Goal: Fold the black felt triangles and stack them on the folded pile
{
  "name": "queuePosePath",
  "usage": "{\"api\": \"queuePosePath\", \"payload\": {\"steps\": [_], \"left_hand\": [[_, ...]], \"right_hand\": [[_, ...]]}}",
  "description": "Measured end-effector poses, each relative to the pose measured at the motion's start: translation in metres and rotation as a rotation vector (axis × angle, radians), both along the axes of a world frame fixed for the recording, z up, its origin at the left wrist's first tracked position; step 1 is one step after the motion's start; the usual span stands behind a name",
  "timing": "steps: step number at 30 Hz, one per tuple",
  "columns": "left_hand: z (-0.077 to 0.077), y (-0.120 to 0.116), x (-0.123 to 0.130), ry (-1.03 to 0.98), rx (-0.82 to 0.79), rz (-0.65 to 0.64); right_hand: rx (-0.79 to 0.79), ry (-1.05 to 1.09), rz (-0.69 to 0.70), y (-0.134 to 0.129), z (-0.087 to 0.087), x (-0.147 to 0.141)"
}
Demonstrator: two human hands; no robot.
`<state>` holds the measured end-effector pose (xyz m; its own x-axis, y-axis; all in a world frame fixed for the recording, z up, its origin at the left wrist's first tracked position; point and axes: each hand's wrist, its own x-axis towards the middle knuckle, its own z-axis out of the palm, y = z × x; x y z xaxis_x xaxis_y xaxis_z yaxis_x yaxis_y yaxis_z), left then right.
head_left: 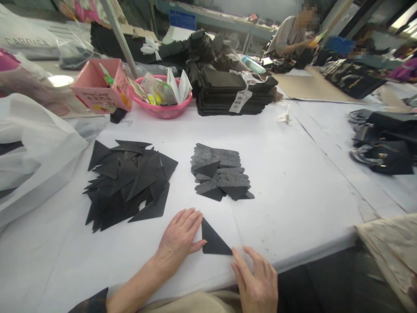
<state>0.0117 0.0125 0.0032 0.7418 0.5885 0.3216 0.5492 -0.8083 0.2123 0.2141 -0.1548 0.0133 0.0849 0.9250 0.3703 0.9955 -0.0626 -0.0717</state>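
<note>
A black triangular piece lies flat on the white table in front of me. Along its upright left edge is my left hand, palm down with the fingers stretched out and the thumb tip touching the piece. My right hand is at the triangle's right corner, fingers apart, with the index fingertip at the point. Up and to the left, many black triangular pieces lie in a loose heap. Beyond the single triangle is a fanned pile of grey speckled strips, with a few black triangular parts showing among them.
Behind the pieces stand a pink box, a pink basket with papers and small items, and a tagged black stack. Translucent plastic spreads at left. Black items with metal fittings lie at right. Another person sits farther back.
</note>
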Motion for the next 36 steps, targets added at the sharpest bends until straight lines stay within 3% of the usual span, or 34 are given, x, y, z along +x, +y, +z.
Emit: {"api": "queuePosePath", "payload": {"steps": [5, 11, 18, 21, 23, 26, 28, 30, 33, 34, 36], "left_hand": [[-0.005, 0.0, 0.001, -0.026, 0.017, 0.011], [-0.008, -0.001, 0.003, -0.078, 0.025, 0.041], [-0.01, -0.004, 0.002, -0.136, 0.014, 0.075], [-0.007, -0.004, 0.003, -0.143, 0.024, 0.088], [-0.004, -0.004, 0.007, -0.166, 0.063, 0.038], [0.005, -0.005, 0.014, -0.183, 0.114, -0.162], [0.013, -0.003, 0.015, -0.166, 0.071, -0.279], [0.023, 0.004, 0.007, -0.151, -0.011, -0.317], [0.04, 0.031, -0.027, -0.118, -0.093, -0.214], [0.045, 0.042, -0.043, -0.126, -0.087, -0.127], [0.054, 0.066, -0.075, -0.224, 0.027, 0.181]], "right_hand": [[-0.045, 0.017, -0.006, 0.016, -0.008, -0.014], [0.052, -0.105, 0.082, 0.0, -0.01, 0.012], [0.03, 0.121, -0.097, 0.036, -0.01, -0.019], [-0.024, 0.244, -0.101, 0.046, -0.014, -0.024], [-0.104, 0.357, -0.046, 0.049, -0.013, -0.021], [-0.253, 0.531, -0.014, 0.053, -0.002, -0.02], [-0.358, 0.66, -0.039, 0.059, 0.009, -0.022], [-0.443, 0.765, -0.024, 0.067, 0.021, -0.023], [-0.445, 0.782, 0.037, 0.085, 0.034, -0.012], [-0.403, 0.748, 0.046, 0.093, 0.038, -0.005], [-0.268, 0.583, 0.051, 0.114, 0.041, 0.012]]}}
